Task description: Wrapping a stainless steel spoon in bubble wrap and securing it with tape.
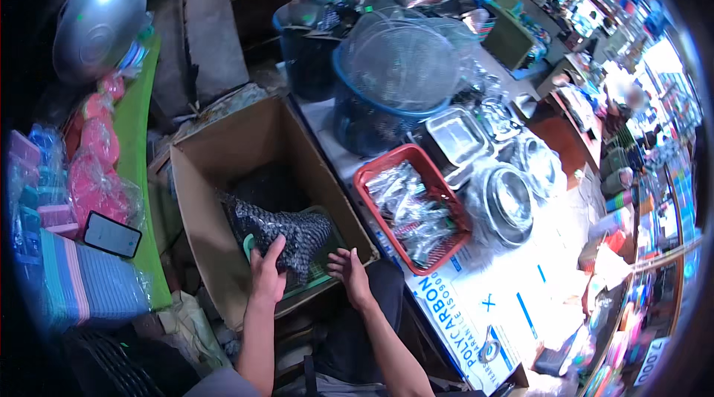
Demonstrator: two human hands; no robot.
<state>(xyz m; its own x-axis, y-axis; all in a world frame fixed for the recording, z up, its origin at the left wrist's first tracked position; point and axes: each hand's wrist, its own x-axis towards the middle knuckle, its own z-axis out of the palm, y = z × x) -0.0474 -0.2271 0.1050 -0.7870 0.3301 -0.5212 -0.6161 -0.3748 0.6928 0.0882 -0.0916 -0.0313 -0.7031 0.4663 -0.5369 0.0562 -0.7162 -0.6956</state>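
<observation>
A cardboard box stands before me with its top open. Inside lies a bundle in dark bubble wrap, and a green curved edge shows at its left side. My left hand grips the near left end of this bundle, thumb on the wrap; its fingertips are partly hidden. My right hand hovers over the box's near right side, fingers apart and holding nothing. Under the bundle sits a green plastic basket, mostly covered.
On the table to the right are a red basket of plastic-wrapped items, steel pans, and blue-rimmed tubs with mesh strainers. A phone rests on stacked blue plastic goods at left. Scissors lie near the table's front.
</observation>
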